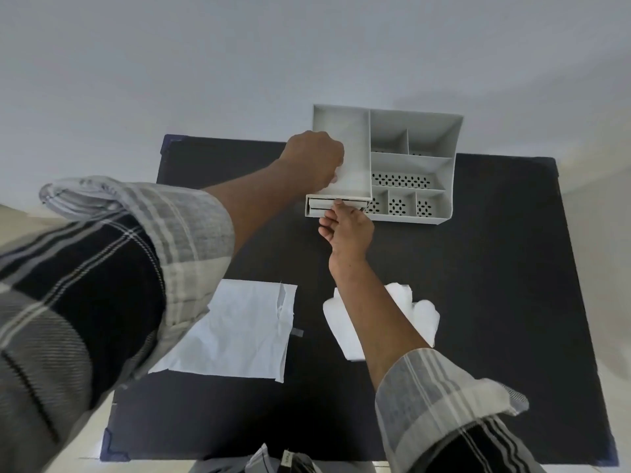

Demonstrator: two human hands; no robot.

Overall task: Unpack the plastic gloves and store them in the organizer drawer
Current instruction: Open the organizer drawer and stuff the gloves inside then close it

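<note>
Risk: organizer (413, 165) at table (512, 268) far edge could slide | left hand (314, 160) clamped its wall | right hand (348, 227) pinched drawer (319, 207) front | gloves (421, 314) unstored

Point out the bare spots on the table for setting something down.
Free: the dark table right of the gloves, the near strip below the torn wrapper, and the far-left corner. Crowded: around the organizer, where both hands work.
</note>
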